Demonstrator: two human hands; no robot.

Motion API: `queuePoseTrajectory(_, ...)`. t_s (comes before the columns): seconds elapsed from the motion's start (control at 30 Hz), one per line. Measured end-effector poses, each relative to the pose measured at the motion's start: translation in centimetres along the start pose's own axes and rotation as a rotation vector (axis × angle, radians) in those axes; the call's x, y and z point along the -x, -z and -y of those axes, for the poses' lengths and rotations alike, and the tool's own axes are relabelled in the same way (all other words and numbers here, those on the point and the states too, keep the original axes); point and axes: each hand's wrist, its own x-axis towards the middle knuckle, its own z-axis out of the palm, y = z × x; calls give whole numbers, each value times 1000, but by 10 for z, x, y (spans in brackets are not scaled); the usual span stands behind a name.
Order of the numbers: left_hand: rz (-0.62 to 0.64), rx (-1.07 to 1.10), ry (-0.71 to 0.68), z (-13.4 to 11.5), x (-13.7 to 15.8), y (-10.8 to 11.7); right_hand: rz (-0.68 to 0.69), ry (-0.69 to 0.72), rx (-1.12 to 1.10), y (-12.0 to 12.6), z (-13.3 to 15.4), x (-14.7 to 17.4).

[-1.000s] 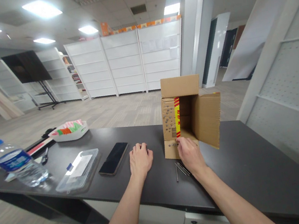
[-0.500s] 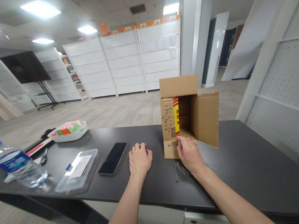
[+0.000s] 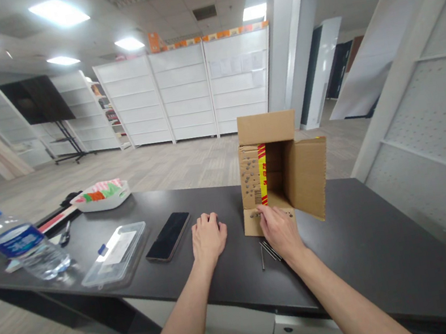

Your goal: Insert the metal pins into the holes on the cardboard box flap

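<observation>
My right hand (image 3: 278,230) pinches a nail (image 3: 258,214) against the lower flap of the cardboard box (image 3: 283,179) standing on the tabletop (image 3: 362,246). My left hand (image 3: 207,240) lies flat and empty, fingers together, beside the phone (image 3: 169,236); loose nails (image 3: 269,251) lie under my right wrist.

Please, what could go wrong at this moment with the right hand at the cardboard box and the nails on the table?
1. The right hand pinches something small at the lower flap of the cardboard box; the box lies open on its side and might slide or tip if pushed.
2. Loose nails lie just under that wrist; they could prick it or get swept off the table.
3. The left hand rests flat, not bracing the box.
</observation>
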Motion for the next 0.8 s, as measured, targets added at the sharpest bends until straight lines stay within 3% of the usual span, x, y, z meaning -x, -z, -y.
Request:
queuePoseTrajectory(0.3,-10,1,-7,1,0,-2,-8,1,-218,0,-1,0)
queuePoseTrajectory(0.8,0,7,-2,0,1,1,13,-6,-88,2,0,2)
